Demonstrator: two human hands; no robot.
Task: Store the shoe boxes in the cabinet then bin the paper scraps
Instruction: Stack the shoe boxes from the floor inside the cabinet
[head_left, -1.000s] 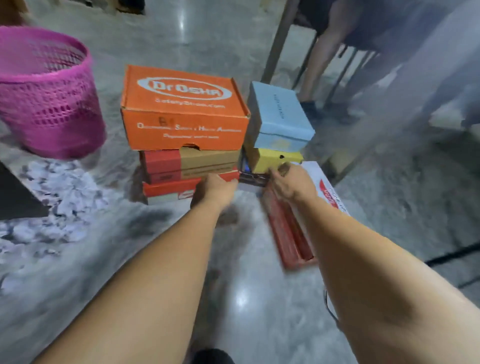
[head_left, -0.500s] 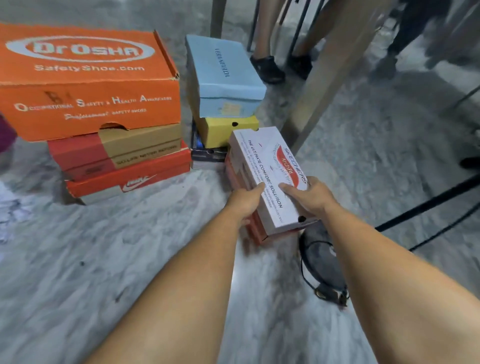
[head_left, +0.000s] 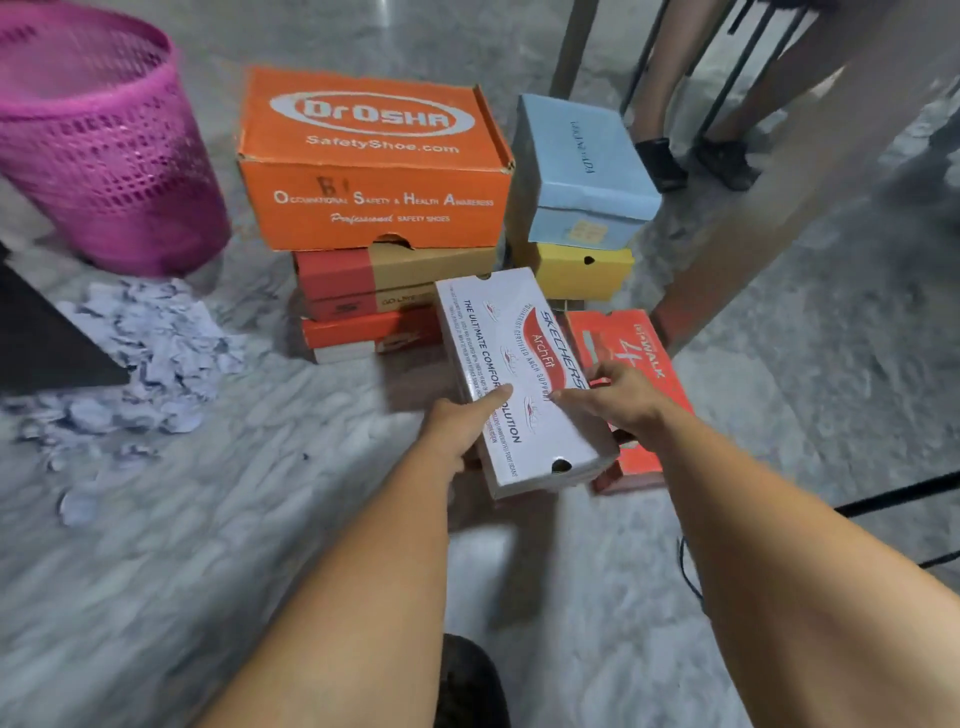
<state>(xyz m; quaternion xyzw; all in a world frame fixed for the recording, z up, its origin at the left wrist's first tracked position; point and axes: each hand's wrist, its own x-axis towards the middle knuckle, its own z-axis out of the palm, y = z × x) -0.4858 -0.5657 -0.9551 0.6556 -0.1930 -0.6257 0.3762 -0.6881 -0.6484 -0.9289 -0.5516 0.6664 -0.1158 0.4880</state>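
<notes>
Currently both hands grip the white rectangular Skechers cardboard shoe box (head_left: 519, 379). Left hand (head_left: 460, 423) clamps its left long side, thumb on the lid. Right hand (head_left: 621, 397) holds the right long side, fingers (head_left: 571, 396) spread over the lid's edge. Box is tilted, near end toward me, above the grey marbled floor (head_left: 208, 519).

Just right of it and partly under my right hand: a red-orange flat cardboard box (head_left: 631, 358) lying on the floor, white lettering on the lid.

Behind, one stack: large orange Dr Osha safety-shoe box (head_left: 374, 161) on top, a red-and-brown cardboard box (head_left: 384, 280) under it, a red-and-white box (head_left: 358, 340) at the bottom. Right of that stack: a pale blue box (head_left: 582, 171) sitting on a yellow box (head_left: 576, 270).

Pink perforated plastic bin (head_left: 98, 140) stands upright at far left. A heap of white torn paper scraps (head_left: 140, 353) lies on the floor in front of it, beside a dark panel edge (head_left: 36, 343).

A wooden furniture leg (head_left: 769, 197) slants across the right. Someone's lower legs and dark shoes (head_left: 662, 163) show behind the boxes. Frame is somewhat blurred.
</notes>
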